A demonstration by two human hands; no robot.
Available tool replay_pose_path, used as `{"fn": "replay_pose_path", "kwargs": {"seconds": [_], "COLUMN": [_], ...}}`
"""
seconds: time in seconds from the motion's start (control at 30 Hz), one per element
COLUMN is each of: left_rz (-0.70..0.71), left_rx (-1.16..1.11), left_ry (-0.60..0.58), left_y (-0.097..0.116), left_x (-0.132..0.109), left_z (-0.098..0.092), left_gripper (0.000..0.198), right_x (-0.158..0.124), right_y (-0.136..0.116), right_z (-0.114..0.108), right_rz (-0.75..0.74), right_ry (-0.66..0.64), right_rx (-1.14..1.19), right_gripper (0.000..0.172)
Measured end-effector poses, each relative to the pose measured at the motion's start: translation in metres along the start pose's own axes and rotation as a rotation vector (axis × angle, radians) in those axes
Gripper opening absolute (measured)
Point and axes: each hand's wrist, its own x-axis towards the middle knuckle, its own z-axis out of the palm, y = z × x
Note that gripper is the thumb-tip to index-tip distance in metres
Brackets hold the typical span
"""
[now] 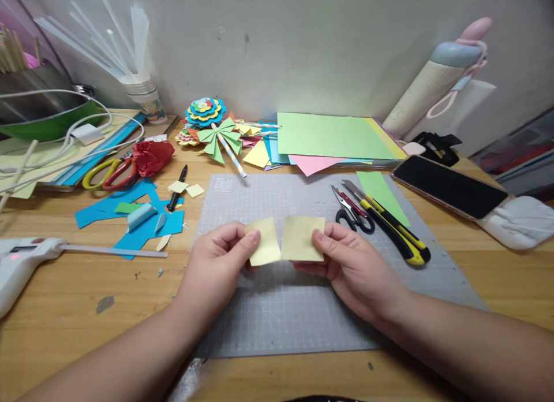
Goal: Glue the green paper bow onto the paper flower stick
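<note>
Above the grey cutting mat [277, 321], my left hand [225, 252] pinches a pale yellow square of paper [265, 243] between thumb and fingers. A second pale yellow paper square [300, 237] is pinched in my right hand [350, 260]. The two squares are side by side, their inner edges close together at the bottom. On the mat beyond my right hand lie small black-handled scissors [352, 211], a yellow and black utility knife [389, 226] and a green paper strip [383, 194].
Left are a glue gun [30, 260], blue paper scraps [142, 223], a black pen [177, 188], yellow-and-orange-handled scissors [110, 174] and crumpled red paper [151, 157]. Paper flowers [205, 113] and green sheets [333, 136] lie at the back. A phone [452, 185] and a bottle [433, 78] stand right.
</note>
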Motion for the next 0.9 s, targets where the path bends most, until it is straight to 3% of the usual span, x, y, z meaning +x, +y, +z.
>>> {"fn": "replay_pose_path", "kwargs": {"seconds": [0.17,0.23,0.33,0.4,0.47,0.53,0.6,0.67,0.73,0.9], "left_rz": [0.034,0.108,0.284,0.357,0.478,0.633,0.694,0.693,0.716,0.870], "left_rx": [-0.013,0.213,0.744,0.936,0.930,0.791,0.622,0.528,0.553,0.675], "left_ry": [0.110,0.152,0.283,0.366,0.282,-0.002,-0.274,-0.402,-0.405,-0.205], "left_y": [-0.004,-0.007,-0.013,-0.013,-0.010,-0.004,0.001,0.002,0.000,-0.004], "left_x": [0.014,0.022,0.033,0.035,0.030,0.022,0.014,0.008,0.005,-0.001], "left_z": [-0.011,-0.018,-0.025,-0.026,-0.023,-0.018,-0.013,-0.009,-0.008,-0.005], "left_gripper": [0.031,0.030,0.019,0.027,0.038,0.033,0.021,0.010,0.007,0.008], "right_x": [0.008,0.009,0.008,0.007,0.007,0.006,0.005,0.004,0.004,0.003], "right_y": [-0.005,-0.005,-0.004,-0.004,-0.004,-0.005,-0.005,-0.005,-0.004,-0.002], "right_z": [-0.005,-0.005,-0.004,-0.003,-0.003,-0.003,-0.004,-0.004,-0.003,-0.001], "right_rz": [0.022,0.086,0.158,0.185,0.208,0.247,0.302,0.342,0.331,0.181], "right_ry": [0.098,0.084,0.004,-0.053,-0.110,-0.182,-0.269,-0.323,-0.316,-0.220], "right_rx": [0.082,0.073,0.033,0.003,-0.009,-0.006,-0.012,-0.022,-0.016,0.043], "right_gripper": [0.011,0.010,0.011,0.013,0.015,0.017,0.016,0.014,0.016,0.020]}}
